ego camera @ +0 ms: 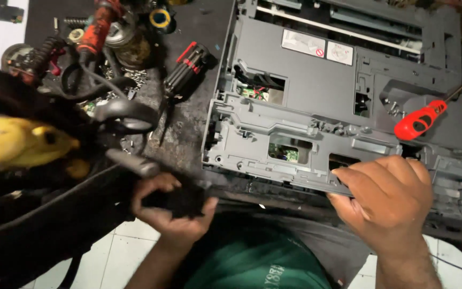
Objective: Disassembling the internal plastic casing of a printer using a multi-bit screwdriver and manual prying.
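Observation:
A grey plastic printer chassis (322,91) lies opened on a dark workbench, with green circuit boards showing through its cut-outs. My right hand (389,200) grips the chassis at its near edge, fingers hooked into a slot. My left hand (169,211) is closed around a small black piece (180,200) at the bench's front edge, just left of the chassis. A red-handled screwdriver (421,120) rests on the chassis at the right.
A red and black screwdriver set (188,64), screws, springs, cables and tape rolls (160,18) crowd the bench's left part. A black strap or bag with a yellow object (17,142) fills the near left. White floor tiles show below.

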